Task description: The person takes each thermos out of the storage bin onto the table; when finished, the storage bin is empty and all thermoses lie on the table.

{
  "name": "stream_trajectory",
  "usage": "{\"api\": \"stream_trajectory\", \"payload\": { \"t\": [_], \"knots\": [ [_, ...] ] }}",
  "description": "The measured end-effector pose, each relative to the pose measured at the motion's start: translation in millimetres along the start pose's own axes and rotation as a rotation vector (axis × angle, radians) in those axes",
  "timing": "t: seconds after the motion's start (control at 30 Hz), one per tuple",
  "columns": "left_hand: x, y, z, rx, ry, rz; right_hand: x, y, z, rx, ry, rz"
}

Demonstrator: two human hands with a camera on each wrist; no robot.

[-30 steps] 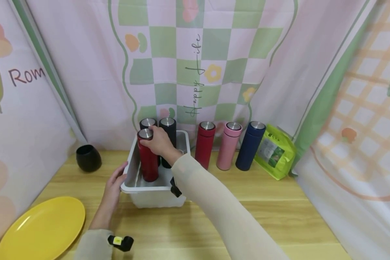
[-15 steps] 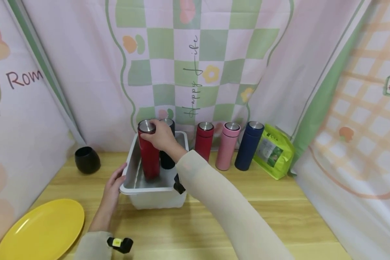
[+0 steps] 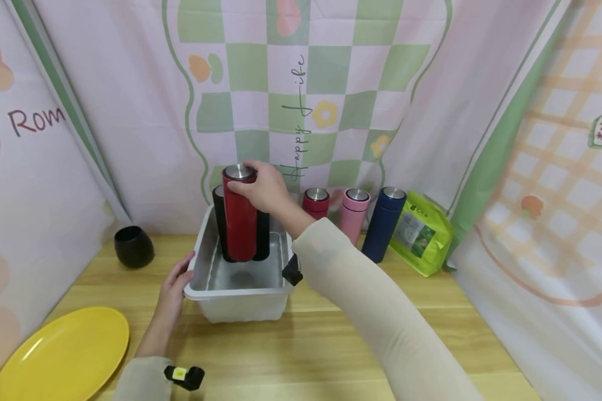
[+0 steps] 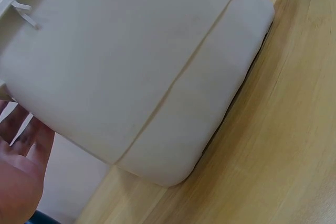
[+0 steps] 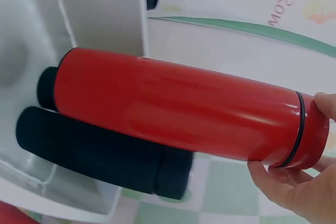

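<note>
My right hand [image 3: 267, 186] grips a red thermos flask [image 3: 241, 223] around its lid end, below the steel top. In the right wrist view the red flask [image 5: 178, 108] is held clear of the floor of the white bin [image 3: 243, 306]. Two black thermos flasks stand behind it in the bin; one black flask [image 5: 105, 150] shows most of its side, the other is largely covered by the red one. At the bin's left rim my left hand [image 3: 173, 284] touches the outside with extended fingers [image 4: 32, 137]. Some fingertips are hidden by the rim.
Right of the bin stand another red flask [image 3: 316, 203], a pink flask [image 3: 353, 217] and a navy flask [image 3: 383, 225]. A green bag [image 3: 421, 236] leans beside them. A black cup [image 3: 134, 247] and a yellow plate [image 3: 62, 351] lie to the left. Patterned curtains enclose the table.
My right hand has raised the red flask from the bin floor and shifted it slightly right and away. My left hand has stayed at the bin's left rim.
</note>
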State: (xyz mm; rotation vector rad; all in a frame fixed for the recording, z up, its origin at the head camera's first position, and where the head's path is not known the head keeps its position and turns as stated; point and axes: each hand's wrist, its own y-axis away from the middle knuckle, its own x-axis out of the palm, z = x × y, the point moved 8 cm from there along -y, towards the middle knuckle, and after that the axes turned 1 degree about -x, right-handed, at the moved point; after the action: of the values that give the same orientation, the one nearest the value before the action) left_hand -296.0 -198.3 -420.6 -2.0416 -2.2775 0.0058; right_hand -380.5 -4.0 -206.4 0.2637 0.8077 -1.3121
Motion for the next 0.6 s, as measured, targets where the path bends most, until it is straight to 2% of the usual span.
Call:
{"api": "stream_trajectory", "payload": {
  "t": [0.27,0.6],
  "knots": [
    [-1.5,-0.1,0.2,-0.01,-0.01,0.015,-31.8,1.1,-1.5,0.038,-0.096,-0.045],
    [-1.4,-0.6,1.5,0.017,0.003,-0.01,-74.9,11.4,-7.8,0.038,-0.161,-0.094]
  ]
}}
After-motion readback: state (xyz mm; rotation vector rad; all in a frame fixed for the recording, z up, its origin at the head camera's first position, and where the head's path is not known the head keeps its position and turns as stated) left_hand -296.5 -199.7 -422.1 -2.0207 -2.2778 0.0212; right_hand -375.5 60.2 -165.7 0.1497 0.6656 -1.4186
